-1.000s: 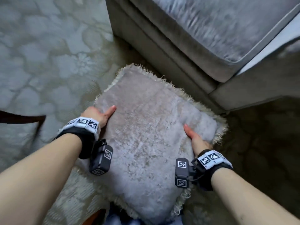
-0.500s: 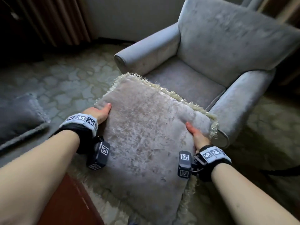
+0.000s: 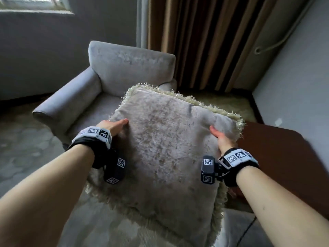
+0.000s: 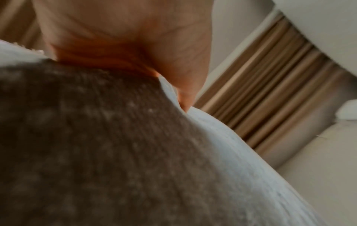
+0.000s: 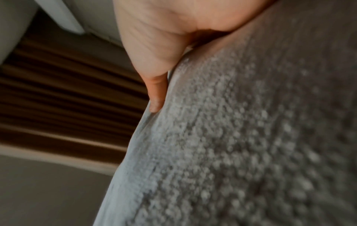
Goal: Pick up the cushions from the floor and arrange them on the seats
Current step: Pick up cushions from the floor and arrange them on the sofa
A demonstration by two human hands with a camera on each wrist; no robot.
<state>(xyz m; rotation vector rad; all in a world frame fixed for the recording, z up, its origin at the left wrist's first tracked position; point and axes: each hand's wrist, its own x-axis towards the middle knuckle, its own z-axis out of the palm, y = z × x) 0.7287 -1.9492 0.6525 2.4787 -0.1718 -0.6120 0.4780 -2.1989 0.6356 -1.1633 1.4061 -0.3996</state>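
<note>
One fringed cushion [image 3: 165, 148], on the floor a second ago, is now held in mid-frame above the armchair [image 3: 114, 68] seat, so placing is judged next. It is clasped at its sides by the left hand [image 3: 111, 126] and right hand [image 3: 221, 138]. Open seat lies upper left; a brown bench [image 3: 284, 157] edge crowds the right.

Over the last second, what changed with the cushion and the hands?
The fringed cushion went from lying on the carpet beside a seat base to being carried in the air in front of the grey armchair, over its seat. The view rose from the floor to the chair, curtain and wall. Unchanged: left hand and right hand grip the same opposite edges, thumbs on top.
</note>
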